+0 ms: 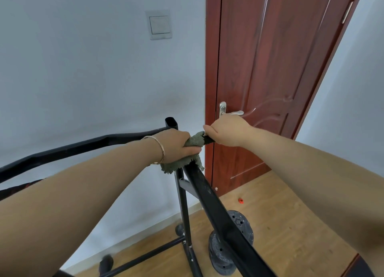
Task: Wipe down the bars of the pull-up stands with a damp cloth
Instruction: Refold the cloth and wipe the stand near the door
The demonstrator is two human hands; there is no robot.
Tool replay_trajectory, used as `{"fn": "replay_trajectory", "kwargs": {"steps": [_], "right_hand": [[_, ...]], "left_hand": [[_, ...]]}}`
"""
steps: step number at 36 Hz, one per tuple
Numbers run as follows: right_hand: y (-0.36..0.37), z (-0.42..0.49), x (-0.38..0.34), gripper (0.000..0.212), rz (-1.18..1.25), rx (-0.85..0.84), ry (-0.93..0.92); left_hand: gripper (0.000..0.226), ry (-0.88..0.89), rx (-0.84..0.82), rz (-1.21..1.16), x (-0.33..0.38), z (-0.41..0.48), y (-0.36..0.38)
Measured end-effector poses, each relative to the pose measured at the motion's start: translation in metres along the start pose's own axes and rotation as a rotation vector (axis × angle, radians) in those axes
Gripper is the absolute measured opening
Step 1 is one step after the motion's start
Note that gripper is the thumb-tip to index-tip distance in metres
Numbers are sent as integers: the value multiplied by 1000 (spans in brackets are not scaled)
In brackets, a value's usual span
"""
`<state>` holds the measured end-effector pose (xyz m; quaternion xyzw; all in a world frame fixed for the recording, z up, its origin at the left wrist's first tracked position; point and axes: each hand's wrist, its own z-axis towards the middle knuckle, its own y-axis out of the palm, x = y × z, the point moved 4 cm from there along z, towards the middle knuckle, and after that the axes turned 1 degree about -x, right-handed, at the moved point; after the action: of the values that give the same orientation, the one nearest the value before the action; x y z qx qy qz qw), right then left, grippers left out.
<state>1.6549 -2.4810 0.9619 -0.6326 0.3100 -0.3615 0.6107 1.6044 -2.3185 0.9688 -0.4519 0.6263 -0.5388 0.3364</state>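
Green cloth (194, 141), left hand (174, 146) clutching it round black bar (214, 204); right hand (226, 131) grips bar's end near door (270, 69).

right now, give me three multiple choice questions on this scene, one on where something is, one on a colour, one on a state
1. Where does the small orange piece lie?
A) on the wooden floor near the door
B) on a shelf
C) in a bucket

2. What colour is the cloth?
A) bright yellow
B) grey-green
C) white

3. What is the left hand doing?
A) hanging free
B) lying flat on the door
C) gripping the cloth around the black bar

Answers:
1 A, it sits on the boards just in front of the door.
2 B, a dull grey-green shows above and below the hand.
3 C, the hand curls round the cloth where it wraps the bar.
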Motion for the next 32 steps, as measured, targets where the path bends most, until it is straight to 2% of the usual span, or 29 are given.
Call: {"fn": "replay_trajectory", "kwargs": {"steps": [1,3,6,8,9,12,14,16,17,20,25,29,32], "right_hand": [[4,-3,2,50,-48,85,10],[10,-6,9,46,-2,337,50],[14,-17,3,38,-103,435,64],[8,-11,1,43,46,394,83],[4,-8,7,51,193,316,150],[9,-10,25,67,554,-54,374],[13,-15,30,71,638,-220,378],[20,-17,33,68,693,-298,384],[21,-18,32,65,700,-281,380],[16,-18,27,45,527,-78,264],[10,-28,26,58,788,175,325],[14,-38,30,51,1093,153,335],[21,-45,45,43,1343,99,510]], "left_hand": [[53,-17,-64,-55,-2,2,-1],[57,-51,-163,-155,-6,5,-5],[50,-51,-184,-164,-8,8,-6],[43,-52,-132,-107,-6,10,-1],[41,-49,-101,-81,-5,10,1],[40,-27,-38,-32,-2,8,9],[42,-20,-39,-28,1,7,12],[44,-27,-69,-47,3,5,14],[46,-36,-80,-57,3,5,14],[53,-53,-72,-80,3,5,6],[51,-26,-48,-125,8,19,-1],[46,-1,-32,-78,14,24,-1],[49,4,-8,-62,15,23,-4]]}}
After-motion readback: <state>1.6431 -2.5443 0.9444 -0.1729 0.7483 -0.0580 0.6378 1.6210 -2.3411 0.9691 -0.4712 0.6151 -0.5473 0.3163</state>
